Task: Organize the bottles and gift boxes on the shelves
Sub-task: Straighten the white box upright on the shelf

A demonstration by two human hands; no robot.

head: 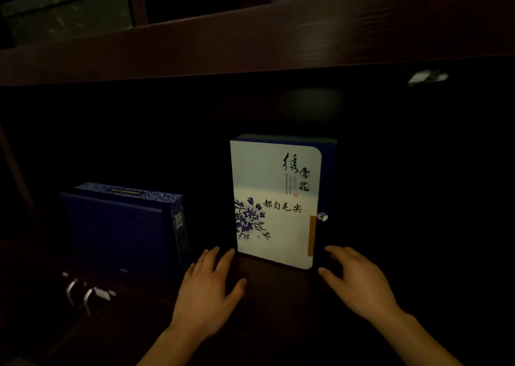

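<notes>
Tea gift box point(276, 198) stands upright on lower shelf point(278, 296); dark blue gift box point(122, 226) at its 9 o'clock, apart. Left hand point(211, 284) at its 7, right hand point(359, 284) at its 5. Both grips slack, fingers spread, holding nothing; contact w/ box too dim to tell. Risk: box is tall, so a one-sided push could tip it back or sideways. Count: 2 gift boxes, 2 hands, no bottles in view.

Two curved metal loops point(79, 293) lie well to the left of the left hand point(207, 287), with a small white tag point(103, 293) just beside them. Far above and to the right of the right hand point(359, 284), a blurred white clip-like piece point(427, 76) shows in the dark. High up and to the left of the left hand sits a dim grey-green shape point(67, 6), too dark to name.
</notes>
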